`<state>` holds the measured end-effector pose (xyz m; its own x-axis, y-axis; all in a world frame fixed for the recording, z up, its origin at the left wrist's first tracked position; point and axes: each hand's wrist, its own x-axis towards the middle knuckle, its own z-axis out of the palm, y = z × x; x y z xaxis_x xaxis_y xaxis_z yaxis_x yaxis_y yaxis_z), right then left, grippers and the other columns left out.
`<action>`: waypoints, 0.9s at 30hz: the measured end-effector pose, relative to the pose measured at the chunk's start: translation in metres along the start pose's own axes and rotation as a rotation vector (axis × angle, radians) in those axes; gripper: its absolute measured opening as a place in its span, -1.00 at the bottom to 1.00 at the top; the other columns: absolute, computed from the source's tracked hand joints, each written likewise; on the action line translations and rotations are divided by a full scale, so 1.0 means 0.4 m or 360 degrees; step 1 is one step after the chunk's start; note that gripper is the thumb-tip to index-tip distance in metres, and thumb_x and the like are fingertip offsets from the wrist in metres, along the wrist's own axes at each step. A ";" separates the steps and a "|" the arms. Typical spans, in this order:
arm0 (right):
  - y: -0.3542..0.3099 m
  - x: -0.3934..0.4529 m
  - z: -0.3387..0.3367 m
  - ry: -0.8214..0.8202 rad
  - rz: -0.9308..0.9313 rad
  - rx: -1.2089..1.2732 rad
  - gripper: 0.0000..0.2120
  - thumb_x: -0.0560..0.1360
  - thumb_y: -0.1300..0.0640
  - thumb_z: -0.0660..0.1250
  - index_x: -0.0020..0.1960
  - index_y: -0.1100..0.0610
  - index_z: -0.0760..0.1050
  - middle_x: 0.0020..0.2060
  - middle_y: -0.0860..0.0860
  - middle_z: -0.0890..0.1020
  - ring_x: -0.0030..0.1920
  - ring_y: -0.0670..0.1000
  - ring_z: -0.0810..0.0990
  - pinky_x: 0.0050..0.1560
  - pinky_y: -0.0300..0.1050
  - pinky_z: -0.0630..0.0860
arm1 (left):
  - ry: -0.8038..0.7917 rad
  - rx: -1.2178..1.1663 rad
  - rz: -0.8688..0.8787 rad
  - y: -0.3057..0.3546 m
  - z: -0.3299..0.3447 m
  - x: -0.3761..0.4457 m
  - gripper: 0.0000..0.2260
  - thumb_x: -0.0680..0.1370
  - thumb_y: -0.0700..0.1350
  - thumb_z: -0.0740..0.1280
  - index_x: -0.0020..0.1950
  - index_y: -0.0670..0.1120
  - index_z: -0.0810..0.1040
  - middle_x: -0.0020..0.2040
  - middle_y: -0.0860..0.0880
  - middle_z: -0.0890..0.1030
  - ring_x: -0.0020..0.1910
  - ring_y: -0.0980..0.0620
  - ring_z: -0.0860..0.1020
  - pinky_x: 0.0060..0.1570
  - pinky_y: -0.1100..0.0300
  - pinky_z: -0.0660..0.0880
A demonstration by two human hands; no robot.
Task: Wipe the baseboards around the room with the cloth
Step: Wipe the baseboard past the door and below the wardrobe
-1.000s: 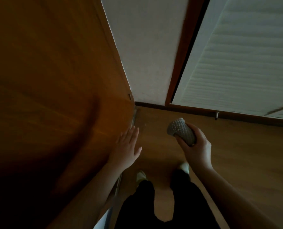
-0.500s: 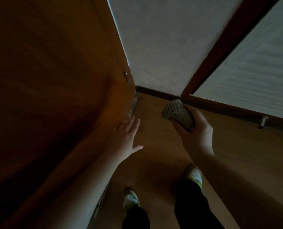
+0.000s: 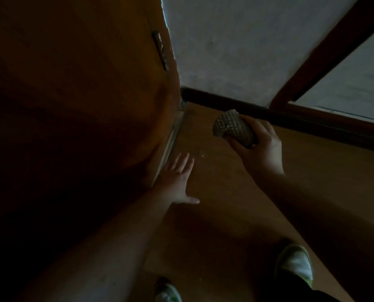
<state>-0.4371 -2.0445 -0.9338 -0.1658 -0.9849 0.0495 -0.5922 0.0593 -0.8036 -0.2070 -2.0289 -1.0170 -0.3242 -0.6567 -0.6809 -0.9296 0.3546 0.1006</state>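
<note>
A dark brown baseboard (image 3: 221,100) runs along the foot of the white wall, from the corner at the door out to the right. My right hand (image 3: 260,147) grips a rolled grey textured cloth (image 3: 231,128), held just in front of the baseboard and slightly above the floor. Whether the cloth touches the baseboard cannot be told. My left hand (image 3: 177,182) is spread, fingers straight, low beside the bottom edge of the wooden door (image 3: 83,101), holding nothing.
The brown door fills the left side, with a metal strip (image 3: 170,140) along its foot. A brown frame (image 3: 325,51) and a pale sliding panel (image 3: 356,83) stand at the right. My two shoes (image 3: 295,264) are on the wooden floor (image 3: 225,214).
My view has dropped lower and closer to the corner. My right hand has carried the cloth forward toward the baseboard. My left hand stays spread beside the door's foot.
</note>
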 end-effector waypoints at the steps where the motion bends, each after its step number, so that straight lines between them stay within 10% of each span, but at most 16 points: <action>1: 0.021 0.007 0.022 -0.0006 0.0009 -0.0007 -0.47 0.42 -0.04 0.49 0.34 0.01 0.47 0.17 -0.14 0.49 0.12 -0.25 0.45 0.07 -0.46 0.40 | -0.0091 -0.0043 -0.0003 -0.009 0.022 0.027 0.18 0.35 0.44 0.40 0.60 0.01 -0.34 0.59 0.00 -0.39 0.57 -0.08 -0.35 0.42 -0.05 -0.31; 19: 0.224 0.260 0.460 -0.0147 0.0067 -0.0193 -0.49 0.46 -0.07 0.42 0.36 0.04 0.42 0.20 0.08 0.53 0.11 0.08 0.56 0.04 -0.09 0.48 | 0.0180 -0.0080 -0.0035 -0.087 0.195 0.272 0.30 0.30 0.27 0.56 0.57 -0.05 -0.42 0.53 -0.03 -0.51 0.57 -0.13 -0.34 0.52 -0.10 -0.19; 27: 0.203 0.382 0.647 -0.0139 0.0575 0.0074 -0.55 0.50 0.03 0.39 0.32 0.14 0.39 0.22 0.10 0.52 0.20 0.13 0.52 0.16 0.02 0.46 | 0.0169 -0.0020 -0.0154 -0.057 0.191 0.288 0.28 0.32 0.22 0.57 0.56 -0.07 -0.42 0.53 -0.06 -0.50 0.56 -0.15 -0.37 0.52 -0.14 -0.16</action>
<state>-0.3064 -2.2324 -1.1450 -0.2884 -0.9120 -0.2917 -0.4710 0.4004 -0.7860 -0.2097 -2.0616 -1.1532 -0.2491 -0.7542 -0.6076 -0.9593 0.2782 0.0479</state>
